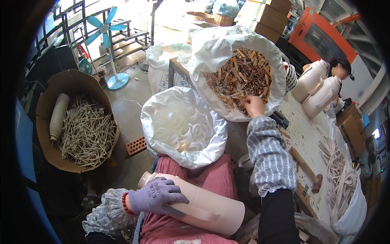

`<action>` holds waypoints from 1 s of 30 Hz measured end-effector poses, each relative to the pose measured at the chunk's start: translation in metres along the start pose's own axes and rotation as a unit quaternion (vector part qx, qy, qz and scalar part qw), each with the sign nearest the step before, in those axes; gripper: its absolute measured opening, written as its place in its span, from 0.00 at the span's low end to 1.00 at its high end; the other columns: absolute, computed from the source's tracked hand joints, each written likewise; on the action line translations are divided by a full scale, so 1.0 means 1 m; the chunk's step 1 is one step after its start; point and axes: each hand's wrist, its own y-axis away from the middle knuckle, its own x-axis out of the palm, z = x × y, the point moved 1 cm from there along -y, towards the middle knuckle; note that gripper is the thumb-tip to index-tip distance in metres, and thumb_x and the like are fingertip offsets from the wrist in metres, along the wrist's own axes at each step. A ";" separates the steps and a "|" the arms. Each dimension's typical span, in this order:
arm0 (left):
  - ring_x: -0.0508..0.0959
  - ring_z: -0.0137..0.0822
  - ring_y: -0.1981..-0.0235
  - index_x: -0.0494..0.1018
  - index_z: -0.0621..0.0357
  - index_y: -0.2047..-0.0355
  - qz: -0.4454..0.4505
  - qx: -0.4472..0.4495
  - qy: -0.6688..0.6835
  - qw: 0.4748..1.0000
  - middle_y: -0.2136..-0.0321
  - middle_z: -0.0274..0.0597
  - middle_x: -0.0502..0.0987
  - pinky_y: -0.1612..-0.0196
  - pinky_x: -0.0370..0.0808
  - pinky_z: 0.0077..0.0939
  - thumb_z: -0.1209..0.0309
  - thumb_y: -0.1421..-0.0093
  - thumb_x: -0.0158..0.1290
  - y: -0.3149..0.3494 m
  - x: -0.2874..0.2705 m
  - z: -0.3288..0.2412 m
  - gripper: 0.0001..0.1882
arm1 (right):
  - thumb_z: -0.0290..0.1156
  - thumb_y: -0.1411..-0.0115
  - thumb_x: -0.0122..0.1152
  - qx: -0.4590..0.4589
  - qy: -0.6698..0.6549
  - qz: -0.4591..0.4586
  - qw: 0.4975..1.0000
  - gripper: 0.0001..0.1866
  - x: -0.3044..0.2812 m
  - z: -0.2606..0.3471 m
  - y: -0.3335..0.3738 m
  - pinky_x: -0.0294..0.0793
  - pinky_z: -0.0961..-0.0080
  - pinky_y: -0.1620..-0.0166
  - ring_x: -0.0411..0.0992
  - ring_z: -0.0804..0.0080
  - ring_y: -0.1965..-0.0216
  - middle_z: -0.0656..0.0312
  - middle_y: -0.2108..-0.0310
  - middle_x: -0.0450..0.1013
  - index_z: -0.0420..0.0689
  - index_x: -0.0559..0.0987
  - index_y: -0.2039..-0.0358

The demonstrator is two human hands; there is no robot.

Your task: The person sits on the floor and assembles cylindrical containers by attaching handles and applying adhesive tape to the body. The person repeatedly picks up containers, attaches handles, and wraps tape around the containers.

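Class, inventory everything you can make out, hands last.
Lap jug: one, pink, lap
Other jugs: two, cream, bench
Bench: one, whitish, right
Mallet: one, brown, bench
Strips: many, pinkish, right
Scraps: many, brown, upper sack
Rings: many, translucent, lower sack
Sacks: several, white, centre
Carton: one, brown, left
Sticks: many, cream, carton
Cylinder: one, cream, carton
Fan: one, blue, background
Brick: one, reddish, floor
Boxes: several, brown, background
Panel: one, orange, background
Co-worker: one, colours unclear, right
Left hand: one, purple glove, on jug
Right hand: one, bare, at scraps

This is a workshop: a mallet (304,164) lies on a scuffed bench (310,140) near sacks (211,51) of small parts (239,75).
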 end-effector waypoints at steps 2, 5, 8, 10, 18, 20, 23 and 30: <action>0.77 0.39 0.68 0.79 0.45 0.60 0.018 -0.029 0.054 0.998 0.70 0.33 0.77 0.64 0.73 0.34 0.53 0.50 0.63 0.003 -0.006 -0.003 0.19 | 0.31 0.49 0.67 -0.016 -0.123 -0.174 0.977 0.08 -0.012 -0.008 0.003 0.73 0.66 0.64 0.74 0.59 0.71 0.53 0.72 0.74 0.39 0.81 0.71; 0.78 0.40 0.65 0.77 0.47 0.56 -0.045 0.022 -0.003 0.999 0.65 0.36 0.77 0.60 0.74 0.34 0.61 0.48 0.62 -0.005 -0.012 -0.003 0.19 | 0.25 0.45 0.64 0.054 -0.208 -0.223 0.951 0.10 -0.026 0.008 0.021 0.73 0.75 0.70 0.72 0.74 0.71 0.60 0.69 0.73 0.38 0.77 0.62; 0.78 0.43 0.62 0.75 0.51 0.52 -0.179 -0.064 -0.085 0.978 0.63 0.41 0.78 0.58 0.74 0.35 0.64 0.50 0.64 -0.020 -0.006 -0.002 0.23 | 0.20 0.45 0.59 0.113 -0.584 -0.016 0.804 0.30 -0.035 0.066 0.073 0.70 0.86 0.76 0.71 0.77 0.72 0.61 0.65 0.71 0.42 0.60 0.43; 0.78 0.45 0.59 0.72 0.54 0.51 -0.268 -0.043 -0.141 0.952 0.58 0.45 0.77 0.56 0.74 0.37 0.65 0.52 0.66 -0.028 0.001 -0.002 0.27 | 0.20 0.44 0.58 0.039 -0.641 0.176 0.746 0.24 -0.039 0.112 0.131 0.71 0.85 0.77 0.73 0.78 0.71 0.62 0.68 0.72 0.42 0.66 0.46; 0.80 0.41 0.69 0.77 0.55 0.63 -0.231 -0.026 0.038 0.972 0.65 0.41 0.78 0.67 0.77 0.31 0.71 0.47 0.62 -0.002 0.020 0.000 0.11 | 0.22 0.42 0.62 0.018 -0.556 0.385 0.736 0.08 -0.053 0.160 0.256 0.76 0.84 0.66 0.77 0.78 0.65 0.60 0.66 0.78 0.39 0.77 0.61; 0.80 0.38 0.71 0.77 0.57 0.63 -0.211 -0.073 0.094 0.970 0.67 0.42 0.78 0.69 0.77 0.28 0.72 0.48 0.62 0.003 0.024 -0.002 0.11 | 0.22 0.41 0.61 0.057 -0.595 0.414 0.687 0.08 -0.057 0.160 0.261 0.76 0.83 0.65 0.77 0.78 0.65 0.61 0.66 0.79 0.38 0.78 0.60; 0.81 0.37 0.68 0.76 0.61 0.68 -0.192 -0.095 0.200 0.956 0.68 0.44 0.80 0.67 0.77 0.27 0.79 0.51 0.64 0.003 0.028 -0.005 0.10 | 0.21 0.43 0.63 0.036 -0.613 0.372 0.696 0.08 -0.063 0.168 0.267 0.77 0.82 0.64 0.77 0.77 0.64 0.61 0.66 0.78 0.38 0.80 0.62; 0.79 0.34 0.71 0.76 0.61 0.66 -0.187 -0.140 0.242 0.942 0.71 0.41 0.78 0.68 0.76 0.27 0.76 0.50 0.64 0.024 0.027 -0.021 0.10 | 0.26 0.51 0.70 -0.371 -0.301 0.174 0.861 0.11 -0.081 0.180 0.270 0.76 0.73 0.67 0.75 0.61 0.70 0.57 0.71 0.75 0.39 0.81 0.66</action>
